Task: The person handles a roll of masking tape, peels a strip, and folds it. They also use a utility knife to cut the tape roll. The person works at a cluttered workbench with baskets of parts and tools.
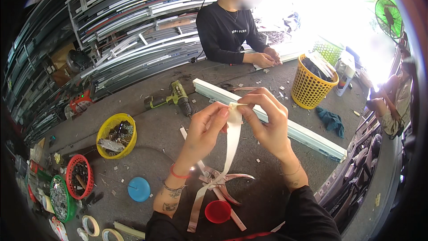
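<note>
Over the middle of the worktable, my left hand (206,124) pinches the upper end of a long cream-white strip (232,145), like flat tape or webbing. My right hand (267,118) pinches the same end from the other side, thumb against fingers. A small folded or knotted bit shows between the fingertips. The strip hangs down toward me, passing over a plier-like tool with pinkish-red handles (229,189). Under that tool lies a narrow pale bar (232,213). A red cup (218,212) stands beside the bar.
A long white profile (303,134) crosses the table beyond my right hand. A green cordless drill (178,96), yellow (101,145), red (70,176) and green (55,203) baskets, a blue disc (139,189), tape rolls (90,226) and a tall yellow basket (307,89) surround it. Opposite sits a person (227,31).
</note>
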Demonstrator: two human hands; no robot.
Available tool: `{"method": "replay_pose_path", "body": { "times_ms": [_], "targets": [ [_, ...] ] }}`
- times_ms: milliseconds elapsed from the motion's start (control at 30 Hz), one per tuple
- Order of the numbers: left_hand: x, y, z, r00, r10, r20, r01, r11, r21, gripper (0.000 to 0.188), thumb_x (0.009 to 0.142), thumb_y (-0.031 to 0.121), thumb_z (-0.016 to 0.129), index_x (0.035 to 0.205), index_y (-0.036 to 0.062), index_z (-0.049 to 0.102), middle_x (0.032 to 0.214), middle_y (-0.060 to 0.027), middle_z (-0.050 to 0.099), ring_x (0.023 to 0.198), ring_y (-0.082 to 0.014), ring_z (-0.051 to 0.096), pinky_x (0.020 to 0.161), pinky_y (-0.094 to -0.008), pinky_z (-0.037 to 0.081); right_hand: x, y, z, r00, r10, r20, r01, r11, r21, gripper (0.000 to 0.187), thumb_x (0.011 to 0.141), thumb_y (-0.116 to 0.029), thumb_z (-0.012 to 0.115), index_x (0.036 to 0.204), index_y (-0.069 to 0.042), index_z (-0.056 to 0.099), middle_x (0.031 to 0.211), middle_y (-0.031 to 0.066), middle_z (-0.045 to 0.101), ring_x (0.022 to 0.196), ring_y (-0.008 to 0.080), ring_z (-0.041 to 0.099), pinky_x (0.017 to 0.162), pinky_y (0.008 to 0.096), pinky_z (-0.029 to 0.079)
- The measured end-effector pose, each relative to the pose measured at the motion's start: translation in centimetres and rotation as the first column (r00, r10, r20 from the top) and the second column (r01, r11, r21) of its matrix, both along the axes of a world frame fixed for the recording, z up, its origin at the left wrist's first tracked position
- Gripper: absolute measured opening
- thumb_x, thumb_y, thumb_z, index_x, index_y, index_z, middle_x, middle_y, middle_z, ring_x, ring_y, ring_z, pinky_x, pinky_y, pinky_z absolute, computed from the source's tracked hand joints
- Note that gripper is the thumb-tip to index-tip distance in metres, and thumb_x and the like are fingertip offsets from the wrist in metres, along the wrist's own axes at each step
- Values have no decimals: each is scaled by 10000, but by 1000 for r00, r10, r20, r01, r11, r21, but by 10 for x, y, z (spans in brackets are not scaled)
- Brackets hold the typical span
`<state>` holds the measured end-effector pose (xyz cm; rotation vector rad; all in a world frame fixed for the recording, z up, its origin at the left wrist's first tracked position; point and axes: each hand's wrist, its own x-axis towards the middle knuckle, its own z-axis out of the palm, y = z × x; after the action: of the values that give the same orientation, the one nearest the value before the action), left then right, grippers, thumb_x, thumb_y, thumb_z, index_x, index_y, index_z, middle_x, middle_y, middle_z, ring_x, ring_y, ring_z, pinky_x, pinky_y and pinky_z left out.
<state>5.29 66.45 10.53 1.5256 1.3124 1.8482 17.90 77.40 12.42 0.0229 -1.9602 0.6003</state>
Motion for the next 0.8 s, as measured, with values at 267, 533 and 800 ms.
{"method": "replay_pose_path", "body": {
  "times_ms": [267,533,800],
  "targets": [
    [-1,-6,1,984,-84,157,85,996,2,362,983,311,422,912,-3,588,688,-9,534,647,-75,494,625,-225,412,-2,-1,1,993,-70,-96,99,937,336,237,634,70,664,855,-14,644,851,82,599,746,212,564,616,300,456],
    [3,-11,9,995,-24,99,35,993,-111,232,943,224,522,933,2,587,758,8,565,709,-37,511,628,-203,437,3,4,3,992,-91,-91,124,870,478,268,575,-7,669,841,-45,667,879,63,594,744,217,548,618,310,466],
    [-1,-10,8,985,161,-55,-166,981,-99,194,949,191,491,953,31,600,780,54,510,696,-11,403,597,-179,310,7,7,2,997,-6,76,-28,899,437,260,710,-198,675,887,-24,596,963,77,531,909,238,513,797,368,439]
  ]
}}
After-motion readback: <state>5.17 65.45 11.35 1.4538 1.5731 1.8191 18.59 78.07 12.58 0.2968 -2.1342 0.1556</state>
